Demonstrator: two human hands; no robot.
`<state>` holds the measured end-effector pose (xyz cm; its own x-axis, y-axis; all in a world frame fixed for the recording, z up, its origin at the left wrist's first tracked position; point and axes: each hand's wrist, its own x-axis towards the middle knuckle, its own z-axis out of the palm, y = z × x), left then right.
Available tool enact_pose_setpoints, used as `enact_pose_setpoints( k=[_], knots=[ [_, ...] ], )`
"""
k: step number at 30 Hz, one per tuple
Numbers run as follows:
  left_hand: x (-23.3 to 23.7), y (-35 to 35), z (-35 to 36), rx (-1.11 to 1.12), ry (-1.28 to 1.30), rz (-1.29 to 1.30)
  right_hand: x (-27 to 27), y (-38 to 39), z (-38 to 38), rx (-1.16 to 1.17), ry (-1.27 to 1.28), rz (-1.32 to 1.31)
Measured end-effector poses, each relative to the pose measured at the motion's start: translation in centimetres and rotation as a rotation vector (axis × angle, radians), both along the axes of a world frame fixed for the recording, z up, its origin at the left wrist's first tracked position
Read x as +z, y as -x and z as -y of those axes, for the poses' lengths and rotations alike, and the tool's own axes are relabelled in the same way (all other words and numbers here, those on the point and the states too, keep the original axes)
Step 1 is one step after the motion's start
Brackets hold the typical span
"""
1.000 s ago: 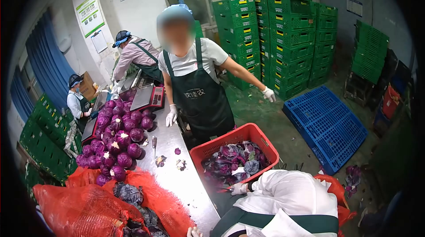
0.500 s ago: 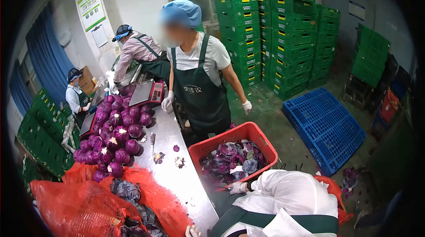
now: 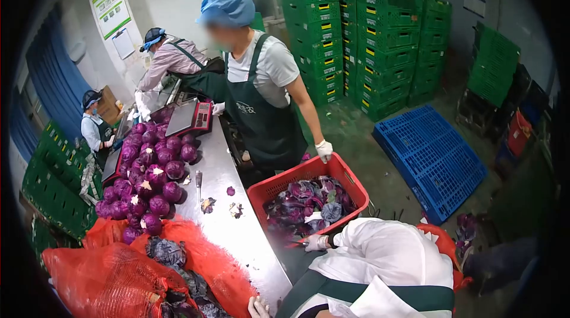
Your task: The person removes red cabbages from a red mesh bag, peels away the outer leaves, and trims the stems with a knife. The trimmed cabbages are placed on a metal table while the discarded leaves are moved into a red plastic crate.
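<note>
The slim tool [image 3: 296, 243], red in part, is in the right hand [image 3: 318, 242], beside the near side of the red crate [image 3: 270, 190]; it is too blurred and small to make out its tip or its exact kind. The right grip is closed around it, with part of it hidden by the gloved fingers. The left hand [image 3: 259, 307] is cut off by the bottom edge, beside the fringe of the red net bag [image 3: 107, 276] at the edge of the desk [image 3: 240, 244]; how far its grip is open, and whether it has hold of the net, I cannot tell. A white sleeve [image 3: 380, 247] hides the crate's near right corner. The crate holds loose purple leaves [image 3: 303, 196] with a pale piece among them, and its bottom is covered. A co-worker's gloved hand [image 3: 324, 150] is at its far rim. The net bag lies partly open around dark, leafy cabbages [image 3: 166, 252], most of them covered by the mesh. Beyond it, trimmed purple cabbages [image 3: 157, 178] are heaped on the desk, next to a scale [image 3: 187, 117]. Stacked green crates [image 3: 386, 39] stand behind, their insides mostly hidden.
</note>
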<state>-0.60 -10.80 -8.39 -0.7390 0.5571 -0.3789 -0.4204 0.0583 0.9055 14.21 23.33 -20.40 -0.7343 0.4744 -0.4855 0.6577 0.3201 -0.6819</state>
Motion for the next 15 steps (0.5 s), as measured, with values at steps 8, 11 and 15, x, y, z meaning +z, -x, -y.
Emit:
enact_pose_setpoints(
  k=[8,11,15],
  knots=[
    [0.9,-0.2,-0.3,-0.025,0.027,-0.044,0.6,0.3,0.2,-0.022,-0.06,0.001],
    [1.0,-0.2,-0.5,-0.03,0.035,-0.054,0.6,0.4,0.2,-0.022,-0.069,0.02],
    [1.2,-0.3,-0.7,-0.038,0.039,-0.062,2.5,0.5,-0.1,0.036,0.026,0.126]
  ],
)
